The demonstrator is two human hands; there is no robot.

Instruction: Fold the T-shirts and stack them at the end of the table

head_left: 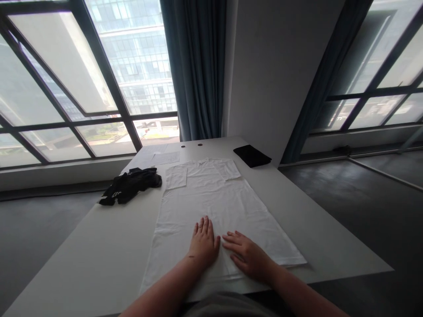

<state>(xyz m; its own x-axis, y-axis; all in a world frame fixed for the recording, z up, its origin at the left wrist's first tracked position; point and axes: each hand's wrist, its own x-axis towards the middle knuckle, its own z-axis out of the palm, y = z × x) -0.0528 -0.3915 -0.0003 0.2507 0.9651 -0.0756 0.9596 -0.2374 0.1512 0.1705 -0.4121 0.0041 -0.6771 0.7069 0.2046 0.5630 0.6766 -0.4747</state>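
Head view: the white shirt (214,200) lies flat on the tabletop (109,246), likely light, soft and easily creased — best held at the hem corners. Left hand (203,244) and right hand (247,253) rest on it, each grip unclosed, pinching nothing. Tabletop extends past both sides — black garment (134,185) just beside the left sleeve.

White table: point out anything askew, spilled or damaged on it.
The black garment stands out: it lies crumpled at the left edge of the white table, while the white shirt is spread out, only lightly wrinkled, and the black item at the far right lies flat. No spill or damage shows.
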